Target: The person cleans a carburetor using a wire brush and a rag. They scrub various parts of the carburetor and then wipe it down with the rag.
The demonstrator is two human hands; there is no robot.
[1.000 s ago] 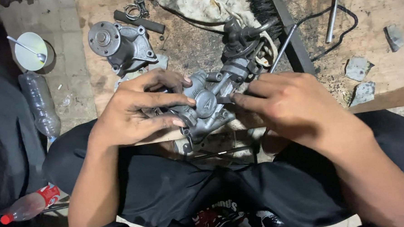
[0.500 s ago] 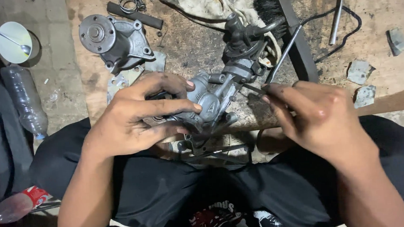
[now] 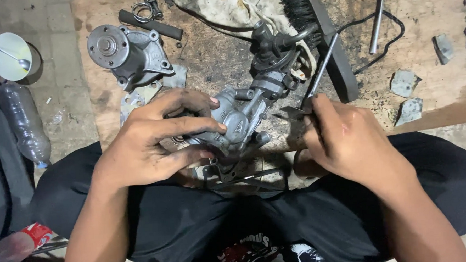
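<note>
My left hand (image 3: 150, 145) is clamped around the grey cast-metal pump housing (image 3: 235, 128), pinning it over my lap at the near edge of the wooden board (image 3: 427, 12). My right hand (image 3: 343, 136) grips a thin metal scraper (image 3: 317, 75) pointing toward one o'clock, its tip clear of the housing. I judge I'm mid-cleaning; next the blade must meet the housing at nine o'clock. A second pump (image 3: 127, 54) lies at eleven o'clock, a brush (image 3: 311, 12) at twelve.
</note>
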